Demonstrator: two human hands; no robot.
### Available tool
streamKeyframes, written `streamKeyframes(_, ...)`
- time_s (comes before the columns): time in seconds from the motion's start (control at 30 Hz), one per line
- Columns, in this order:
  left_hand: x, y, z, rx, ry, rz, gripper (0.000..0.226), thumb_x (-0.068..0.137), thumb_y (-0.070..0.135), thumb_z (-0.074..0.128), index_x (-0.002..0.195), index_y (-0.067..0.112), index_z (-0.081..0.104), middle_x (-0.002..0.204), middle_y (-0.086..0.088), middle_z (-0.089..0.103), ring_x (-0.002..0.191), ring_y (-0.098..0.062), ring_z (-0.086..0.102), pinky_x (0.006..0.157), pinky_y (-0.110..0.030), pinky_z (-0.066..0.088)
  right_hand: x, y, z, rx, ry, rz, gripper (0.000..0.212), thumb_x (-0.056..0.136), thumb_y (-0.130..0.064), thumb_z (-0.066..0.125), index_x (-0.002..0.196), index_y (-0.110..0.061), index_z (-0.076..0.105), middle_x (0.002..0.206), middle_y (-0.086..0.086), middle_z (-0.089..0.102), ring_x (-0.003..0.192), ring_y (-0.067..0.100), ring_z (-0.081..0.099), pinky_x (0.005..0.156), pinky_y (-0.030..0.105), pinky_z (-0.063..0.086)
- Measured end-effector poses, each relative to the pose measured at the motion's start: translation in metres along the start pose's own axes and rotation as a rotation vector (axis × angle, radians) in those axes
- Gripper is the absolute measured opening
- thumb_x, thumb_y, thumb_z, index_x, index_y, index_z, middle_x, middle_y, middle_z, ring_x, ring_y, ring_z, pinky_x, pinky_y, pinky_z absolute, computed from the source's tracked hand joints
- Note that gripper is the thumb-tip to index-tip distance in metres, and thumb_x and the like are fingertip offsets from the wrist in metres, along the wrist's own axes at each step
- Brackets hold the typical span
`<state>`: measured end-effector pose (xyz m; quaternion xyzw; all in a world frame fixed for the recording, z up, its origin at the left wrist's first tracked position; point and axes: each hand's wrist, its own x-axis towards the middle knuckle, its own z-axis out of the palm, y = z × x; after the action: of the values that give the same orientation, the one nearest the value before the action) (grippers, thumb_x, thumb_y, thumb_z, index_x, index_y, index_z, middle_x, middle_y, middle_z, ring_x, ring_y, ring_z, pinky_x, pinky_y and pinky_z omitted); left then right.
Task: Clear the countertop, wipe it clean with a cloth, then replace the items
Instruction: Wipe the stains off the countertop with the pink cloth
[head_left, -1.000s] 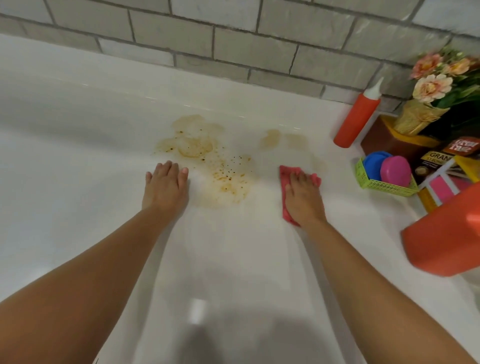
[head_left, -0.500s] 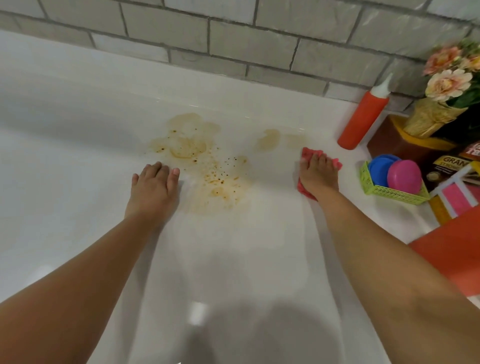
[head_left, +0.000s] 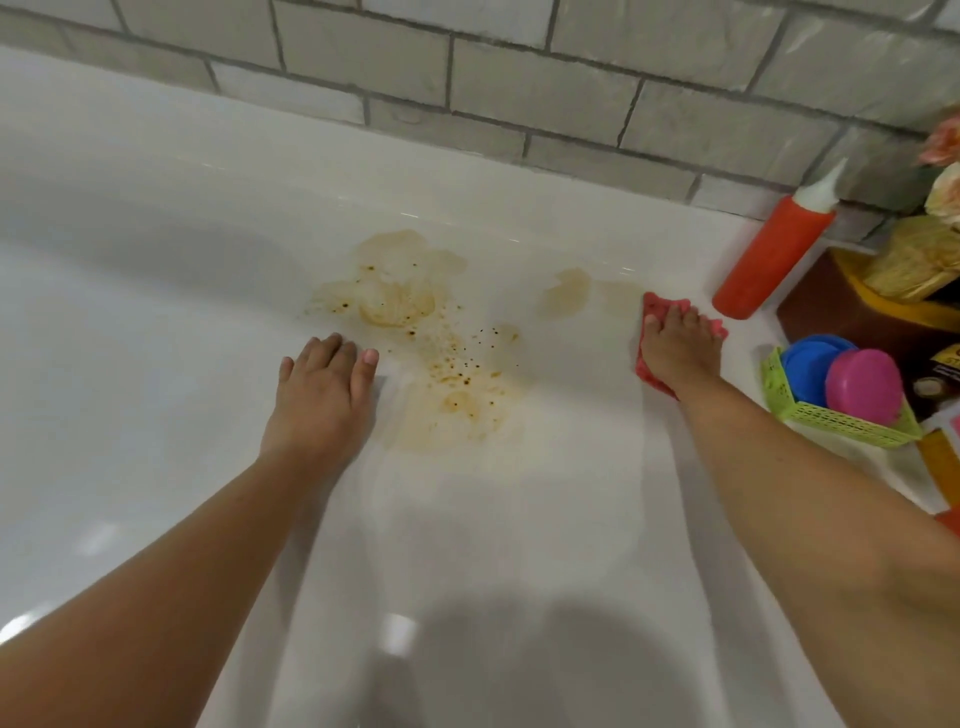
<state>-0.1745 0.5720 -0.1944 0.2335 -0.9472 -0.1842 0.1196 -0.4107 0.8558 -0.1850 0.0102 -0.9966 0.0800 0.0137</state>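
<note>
Right of the stain (head_left: 447, 374), the soft, light cloth (head_left: 654, 310) is being pressed flat under the straight-fingered right hand (head_left: 678, 351), probably its surest hold, while the left hand (head_left: 324, 400) is being rested flat and empty left of that stain.

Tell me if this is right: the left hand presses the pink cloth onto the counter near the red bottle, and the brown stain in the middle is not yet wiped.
Wrong hand. The head view shows the right hand pressing the pink cloth onto the counter near the red bottle; the left hand lies flat on bare counter. The brown stain is not yet wiped.
</note>
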Motion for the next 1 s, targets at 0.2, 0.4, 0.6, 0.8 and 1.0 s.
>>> streamKeyframes(0.2,0.003,-0.002,0.002,0.021,0.002,0.013,0.059,0.098,0.042,0.014,0.136,0.009,0.045,0.145,-0.008,0.038,0.140,-0.023,0.025,0.115,-0.045,0.016,0.010,-0.042,0.007,0.030,-0.006,-0.180,0.052,0.100,-0.021,0.025,0.146,0.003,0.020,0.153,0.021,0.022,0.141,0.032,0.020,0.116,0.040,0.003)
streamKeyframes(0.4,0.002,-0.003,0.001,0.021,0.000,0.015,0.064,0.095,0.045,0.010,0.136,0.009,0.044,0.146,-0.008,0.037,0.140,-0.023,0.024,0.115,-0.044,0.016,-0.029,-0.012,0.015,0.113,0.002,-0.415,0.047,0.100,-0.012,0.026,0.148,-0.010,0.026,0.156,0.008,0.021,0.145,0.019,0.016,0.117,0.028,0.004)
streamKeyframes(0.6,0.002,-0.002,0.003,0.010,0.010,0.018,0.076,0.088,0.052,0.002,0.135,0.010,0.045,0.145,-0.007,0.038,0.139,-0.022,0.025,0.115,-0.045,0.016,0.027,-0.021,0.004,0.014,0.028,-0.038,0.053,0.100,-0.023,0.024,0.147,0.000,0.018,0.152,0.021,0.023,0.140,0.034,0.022,0.118,0.044,0.008)
streamKeyframes(0.8,0.003,-0.003,0.003,0.006,0.002,0.007,0.071,0.092,0.051,0.004,0.138,0.011,0.043,0.147,-0.005,0.036,0.141,-0.020,0.022,0.116,-0.044,0.014,0.046,-0.071,0.010,0.008,-0.045,-0.099,0.061,0.099,-0.043,0.015,0.150,-0.009,0.009,0.157,0.015,0.007,0.145,0.034,0.006,0.117,0.048,-0.006)
streamKeyframes(1.0,0.003,-0.004,0.002,-0.025,0.016,0.026,0.074,0.093,0.053,0.001,0.136,0.012,0.045,0.147,-0.006,0.037,0.140,-0.020,0.023,0.117,-0.043,0.014,0.042,-0.037,0.015,-0.090,-0.005,-0.297,0.055,0.098,-0.026,0.013,0.147,-0.001,0.020,0.154,0.017,0.021,0.142,0.032,0.019,0.117,0.047,0.007)
